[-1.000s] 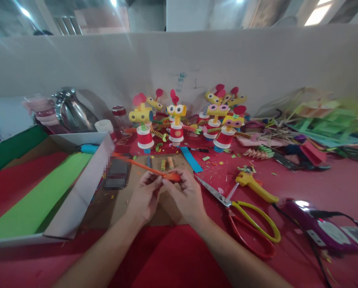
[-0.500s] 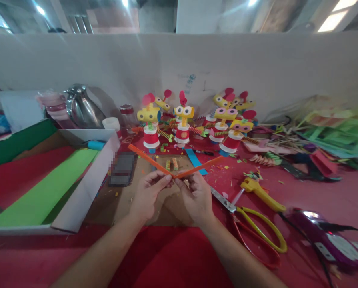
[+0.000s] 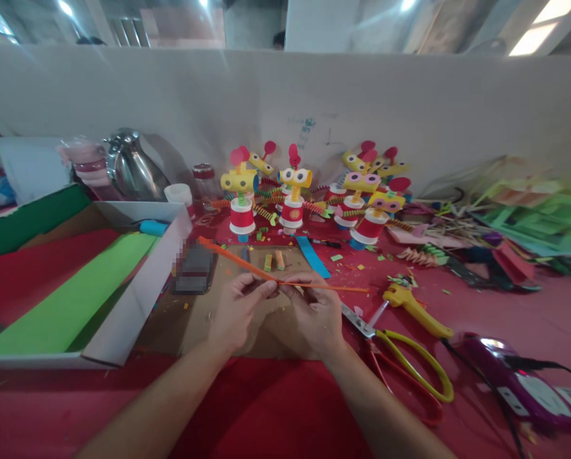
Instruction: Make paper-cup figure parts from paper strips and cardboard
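Note:
Both hands pinch orange paper strips (image 3: pixel 237 260) where they meet, above a brown cardboard mat. My left hand (image 3: pixel 242 309) closes thumb and fingers on the joint from the left, with one length running up and left. On the other side my right hand (image 3: pixel 316 312) grips the same joint, and a thin length points right, seen nearly edge-on. Whether the lengths are glued or folded there is hidden by the fingertips. Two small folded paper springs (image 3: pixel 274 261) lie on the cardboard mat (image 3: pixel 194 325) just beyond. A blue paper strip (image 3: pixel 314 257) lies at the mat's right edge.
Several paper-cup figures (image 3: pixel 292 213) stand along the back. Scissors (image 3: pixel 409 357), a yellow glue gun (image 3: pixel 416 309) and a purple device (image 3: pixel 529 382) with cables lie at right. At left is a white box (image 3: pixel 136 293) of coloured paper; a steel jug (image 3: pixel 134 169) stands behind.
The right-hand length of orange paper has swung down from a raised slant to almost level and turned edge-on. The left length tilts slightly less steeply. Both hands stay nearly in place.

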A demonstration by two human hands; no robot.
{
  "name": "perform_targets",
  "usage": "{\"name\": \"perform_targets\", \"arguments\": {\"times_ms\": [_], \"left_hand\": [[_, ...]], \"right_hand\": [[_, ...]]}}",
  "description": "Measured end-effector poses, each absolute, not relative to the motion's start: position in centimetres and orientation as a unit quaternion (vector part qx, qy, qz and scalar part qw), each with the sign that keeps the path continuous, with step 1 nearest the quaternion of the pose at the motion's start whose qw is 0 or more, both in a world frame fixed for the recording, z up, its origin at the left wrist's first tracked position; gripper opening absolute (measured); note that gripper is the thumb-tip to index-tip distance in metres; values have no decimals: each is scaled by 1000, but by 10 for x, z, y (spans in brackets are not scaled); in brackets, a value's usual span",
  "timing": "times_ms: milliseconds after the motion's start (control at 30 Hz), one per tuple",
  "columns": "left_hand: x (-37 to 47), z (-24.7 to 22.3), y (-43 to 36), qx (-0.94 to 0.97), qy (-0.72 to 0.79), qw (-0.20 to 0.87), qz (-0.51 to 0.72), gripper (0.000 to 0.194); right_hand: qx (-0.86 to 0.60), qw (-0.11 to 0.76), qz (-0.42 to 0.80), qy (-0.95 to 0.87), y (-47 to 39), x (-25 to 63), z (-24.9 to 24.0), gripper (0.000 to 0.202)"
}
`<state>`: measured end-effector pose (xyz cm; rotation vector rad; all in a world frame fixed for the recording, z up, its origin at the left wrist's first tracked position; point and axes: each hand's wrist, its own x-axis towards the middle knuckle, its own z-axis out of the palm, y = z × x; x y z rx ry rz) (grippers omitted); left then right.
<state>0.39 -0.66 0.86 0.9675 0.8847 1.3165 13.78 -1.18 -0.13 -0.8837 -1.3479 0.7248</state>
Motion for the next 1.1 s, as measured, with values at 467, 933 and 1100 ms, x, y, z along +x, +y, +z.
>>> {"name": "perform_targets", "arguments": {"times_ms": [467,933,1100], "left_hand": [[10,7,-8,402,422,591,558,13],[4,8,-1,295,397,665,560,18],[7,5,0,251,381,698,552,19]], "right_hand": [[-396,633,467,-473,-11,131,-4,12],[-402,601,557,-409,-9,133,2,18],[-424,585,532,-441,-7,135,1,16]]}}
